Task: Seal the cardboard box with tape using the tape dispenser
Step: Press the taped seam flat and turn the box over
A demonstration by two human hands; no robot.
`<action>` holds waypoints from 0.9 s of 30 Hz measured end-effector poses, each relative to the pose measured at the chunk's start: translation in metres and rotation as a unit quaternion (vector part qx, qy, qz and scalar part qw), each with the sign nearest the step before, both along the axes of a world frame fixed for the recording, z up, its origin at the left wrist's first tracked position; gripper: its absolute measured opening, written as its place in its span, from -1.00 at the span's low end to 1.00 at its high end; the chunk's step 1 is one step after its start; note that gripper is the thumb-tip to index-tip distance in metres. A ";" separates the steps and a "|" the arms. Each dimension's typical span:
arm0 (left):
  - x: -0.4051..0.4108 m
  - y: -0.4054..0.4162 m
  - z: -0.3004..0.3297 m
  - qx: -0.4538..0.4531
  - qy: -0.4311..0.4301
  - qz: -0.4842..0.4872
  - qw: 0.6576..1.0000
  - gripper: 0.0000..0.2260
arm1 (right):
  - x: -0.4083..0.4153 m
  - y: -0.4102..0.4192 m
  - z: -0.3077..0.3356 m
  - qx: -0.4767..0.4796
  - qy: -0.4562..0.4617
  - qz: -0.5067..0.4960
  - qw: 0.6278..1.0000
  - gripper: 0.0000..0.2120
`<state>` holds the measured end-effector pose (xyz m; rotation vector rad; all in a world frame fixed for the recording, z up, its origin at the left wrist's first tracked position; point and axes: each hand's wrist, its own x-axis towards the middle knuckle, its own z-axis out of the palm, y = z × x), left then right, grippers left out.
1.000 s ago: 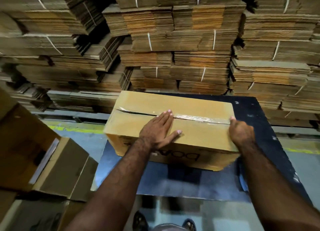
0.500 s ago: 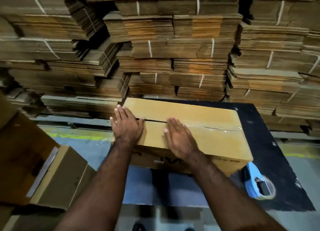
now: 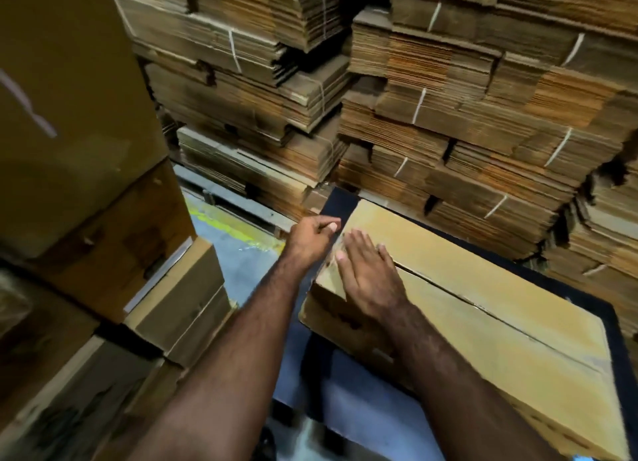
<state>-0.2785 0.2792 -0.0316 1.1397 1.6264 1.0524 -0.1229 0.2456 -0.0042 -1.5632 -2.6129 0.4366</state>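
— Right hand: condition and position?
— Open. Lies palm-down on top of the cardboard box, at its left end, with fingers straight and close together. Covers the left start of the centre seam and presses down there. Sits next to crinkled clear tape at the box edge.

— Left hand?
— Sits just beside the right hand, at the far left top corner of the box. Shows curled fingers, with one fingertip turned toward the box edge. Touches or nearly touches the corner: cannot tell which through the blur. Cannot confirm any pinch on the tape either.

— Location of the box?
— Rests flat on a dark mat, long side running from upper left to lower right. Stands closed, top flaps down and meeting along the seam. Carries a faint glossy strip along the seam toward the right end.

— Surroundings?
— Behind the box and mat: tall stacks of flattened cardboard, bundled with white straps. To the left: assembled boxes piled high, close to the left forearm. Between that pile and the mat: grey floor marked with a yellow line.
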 end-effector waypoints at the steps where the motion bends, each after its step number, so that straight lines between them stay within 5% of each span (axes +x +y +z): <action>1: -0.002 -0.007 0.001 0.008 -0.072 -0.014 0.997 -0.71 | -0.001 0.003 -0.001 -0.003 0.000 0.001 1.000 -0.41; 4: 0.005 -0.027 0.015 -0.050 -0.236 -0.075 0.968 -0.47 | -0.003 0.005 -0.006 0.004 0.003 0.002 1.000 -0.38; 11: 0.003 -0.005 0.008 -0.230 -0.180 -0.153 0.944 0.07 | 0.001 0.010 -0.015 0.019 0.007 0.002 1.000 -0.33; 14: 0.006 -0.008 0.003 -0.189 -0.140 -0.123 0.964 0.03 | -0.003 0.011 -0.012 0.023 -0.013 -0.011 1.000 -0.31; 19: 0.012 -0.023 0.012 -0.125 -0.014 -0.125 0.984 -0.35 | -0.011 0.030 0.001 -0.002 -0.092 -0.006 0.996 -0.35; 23: 0.008 -0.025 0.018 -0.104 0.075 -0.159 0.979 -0.42 | -0.015 0.071 0.015 -0.040 -0.094 -0.034 0.994 -0.40; 27: 0.011 -0.033 0.023 0.000 0.384 -0.135 0.913 -0.33 | 0.020 0.104 0.034 -0.016 -0.067 -0.127 0.989 -0.39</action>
